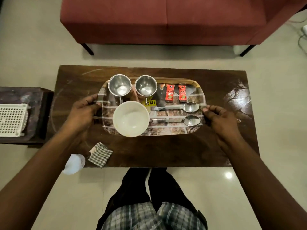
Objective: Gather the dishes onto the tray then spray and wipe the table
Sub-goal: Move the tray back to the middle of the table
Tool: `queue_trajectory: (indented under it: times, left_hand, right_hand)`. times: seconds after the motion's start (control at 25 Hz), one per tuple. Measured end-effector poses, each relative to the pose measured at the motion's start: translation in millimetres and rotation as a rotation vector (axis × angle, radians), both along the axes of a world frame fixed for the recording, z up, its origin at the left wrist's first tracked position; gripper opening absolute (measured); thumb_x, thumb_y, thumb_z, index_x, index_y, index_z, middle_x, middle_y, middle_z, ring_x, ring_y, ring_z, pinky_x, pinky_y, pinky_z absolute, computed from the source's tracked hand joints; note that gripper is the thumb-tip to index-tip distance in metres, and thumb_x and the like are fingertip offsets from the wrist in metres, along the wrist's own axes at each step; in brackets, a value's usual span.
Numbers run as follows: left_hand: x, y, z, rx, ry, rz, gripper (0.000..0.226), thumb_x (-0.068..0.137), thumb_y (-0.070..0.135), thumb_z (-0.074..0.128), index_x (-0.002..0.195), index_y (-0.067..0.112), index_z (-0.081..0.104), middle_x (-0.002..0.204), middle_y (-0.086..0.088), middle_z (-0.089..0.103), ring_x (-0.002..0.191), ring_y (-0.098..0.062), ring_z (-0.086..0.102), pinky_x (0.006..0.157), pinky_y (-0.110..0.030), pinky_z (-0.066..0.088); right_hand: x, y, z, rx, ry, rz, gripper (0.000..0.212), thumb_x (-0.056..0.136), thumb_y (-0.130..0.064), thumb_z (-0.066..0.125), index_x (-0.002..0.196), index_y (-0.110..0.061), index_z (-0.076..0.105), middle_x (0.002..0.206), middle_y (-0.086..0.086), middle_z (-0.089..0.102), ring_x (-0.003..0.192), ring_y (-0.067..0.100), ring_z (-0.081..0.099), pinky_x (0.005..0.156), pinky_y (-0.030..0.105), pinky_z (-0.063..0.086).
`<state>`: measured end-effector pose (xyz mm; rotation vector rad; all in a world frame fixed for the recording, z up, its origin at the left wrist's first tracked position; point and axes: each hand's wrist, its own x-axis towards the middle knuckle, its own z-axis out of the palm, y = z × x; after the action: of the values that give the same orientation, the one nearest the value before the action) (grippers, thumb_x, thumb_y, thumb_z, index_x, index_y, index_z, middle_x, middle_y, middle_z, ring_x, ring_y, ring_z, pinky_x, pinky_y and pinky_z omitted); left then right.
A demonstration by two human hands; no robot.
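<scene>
Both hands, left hand [83,110] and right hand [219,118], grip tray [174,130] edges.

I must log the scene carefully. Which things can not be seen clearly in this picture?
Head view only:
- White translucent spray bottle: blurred, partly behind the left forearm.
- Yellow price sticker: partly covered by the right steel cup.
- Two red sachets: print too small.
- White perforated plastic basket: cut off by the left edge.
</scene>
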<state>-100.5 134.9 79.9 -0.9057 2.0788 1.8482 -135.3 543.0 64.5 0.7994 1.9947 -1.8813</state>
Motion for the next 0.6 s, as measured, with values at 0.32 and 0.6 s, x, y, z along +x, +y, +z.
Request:
queue_trajectory:
  times: [0.32, 0.6]
  left_hand:
    - [-49, 32, -97, 0.002, -0.135, -0.044, 0.039, 0.107, -0.004, 0.05, 0.125, 0.018, 0.076, 0.097, -0.004, 0.08, 0.077, -0.018, 0.073, 0.061, -0.035, 0.066]
    - [-82, 39, -193, -0.044, -0.2, -0.093, 0.041, 0.106, -0.009, 0.048, 0.125, 0.017, 0.073, 0.077, 0.01, 0.079, 0.06, -0.003, 0.072, 0.056, -0.03, 0.066]
  right_hand:
    - [-36, 26, -104, 0.071, -0.057, -0.083, 0.012, 0.105, -0.004, 0.063, 0.113, -0.005, 0.072, 0.097, 0.008, 0.078, 0.077, 0.01, 0.075, 0.073, 0.023, 0.065]
    - [-70, 34, -207, 0.142, -0.114, -0.075, 0.019, 0.106, -0.006, 0.063, 0.123, -0.001, 0.07, 0.105, 0.011, 0.078, 0.087, 0.017, 0.075, 0.072, 0.024, 0.063]
